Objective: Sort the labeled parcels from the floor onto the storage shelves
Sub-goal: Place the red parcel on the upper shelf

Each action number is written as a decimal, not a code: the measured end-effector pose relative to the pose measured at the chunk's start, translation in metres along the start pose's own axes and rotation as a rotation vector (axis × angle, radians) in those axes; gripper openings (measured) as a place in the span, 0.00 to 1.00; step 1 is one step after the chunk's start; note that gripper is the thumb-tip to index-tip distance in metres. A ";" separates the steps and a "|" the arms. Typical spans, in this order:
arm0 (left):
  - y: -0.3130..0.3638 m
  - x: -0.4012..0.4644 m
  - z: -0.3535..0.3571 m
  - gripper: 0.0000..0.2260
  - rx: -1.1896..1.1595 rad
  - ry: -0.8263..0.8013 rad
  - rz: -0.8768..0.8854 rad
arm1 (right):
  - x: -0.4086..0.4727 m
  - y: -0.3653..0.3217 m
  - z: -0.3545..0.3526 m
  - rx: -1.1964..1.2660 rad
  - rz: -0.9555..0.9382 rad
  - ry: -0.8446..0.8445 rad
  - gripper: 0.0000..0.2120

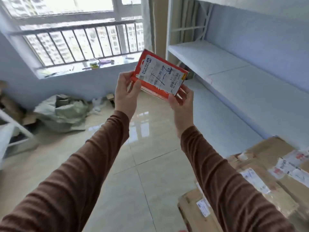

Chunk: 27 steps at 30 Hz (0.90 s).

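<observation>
A small flat red parcel with a white shipping label on its face is held up in the air at the centre of view. My left hand grips its left edge, thumb on the front. Its lower right corner rests in my right hand. The white storage shelves stand to the right, with a bare shelf board level with the parcel and a lower board below it. Large labelled cardboard parcels lie at the bottom right.
A window with a railing and a cluttered sill fills the back wall. A crumpled sack and cardboard scraps lie on the tiled floor at the left, beside a white frame.
</observation>
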<state>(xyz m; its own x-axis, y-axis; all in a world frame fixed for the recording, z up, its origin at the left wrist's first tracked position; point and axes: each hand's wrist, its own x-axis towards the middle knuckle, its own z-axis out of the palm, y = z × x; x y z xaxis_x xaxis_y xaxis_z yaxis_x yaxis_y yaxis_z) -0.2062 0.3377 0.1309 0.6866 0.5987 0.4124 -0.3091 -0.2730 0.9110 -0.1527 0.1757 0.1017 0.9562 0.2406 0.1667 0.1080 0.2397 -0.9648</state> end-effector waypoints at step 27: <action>0.061 -0.019 -0.502 0.15 0.229 0.727 0.017 | -0.137 0.031 0.483 0.358 0.180 -0.900 0.38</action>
<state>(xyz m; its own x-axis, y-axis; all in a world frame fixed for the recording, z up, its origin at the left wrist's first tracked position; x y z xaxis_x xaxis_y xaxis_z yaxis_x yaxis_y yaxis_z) -0.5684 0.6877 0.1803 0.0524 0.9166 0.3963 -0.1168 -0.3885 0.9140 -0.4121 0.6045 0.1468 0.3703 0.8921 0.2588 -0.2501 0.3641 -0.8971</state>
